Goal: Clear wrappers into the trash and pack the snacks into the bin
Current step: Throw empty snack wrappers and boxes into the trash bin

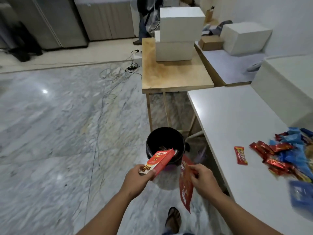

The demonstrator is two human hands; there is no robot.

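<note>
My left hand [138, 178] grips a red Astor box [160, 161] by its lower end, tilted with its open top over the black trash can [153, 143] on the floor. Small dark pieces lie inside the can. My right hand [202, 179] pinches a flat red wrapper [185, 187] that hangs down beside the can. On the white table [237, 119] to the right lies a pile of red and blue snack packets [288, 155], with a single red snack bar [240, 155] apart from it. A blue bin [302, 195] sits blurred at the table's near right edge.
A wooden table [174, 75] with stacked white boxes [179, 33] stands behind the trash can. Cables [111, 77] trail across the marble floor at the left. A person's legs [144, 28] show at the far end. My sandalled foot [173, 219] is below the can.
</note>
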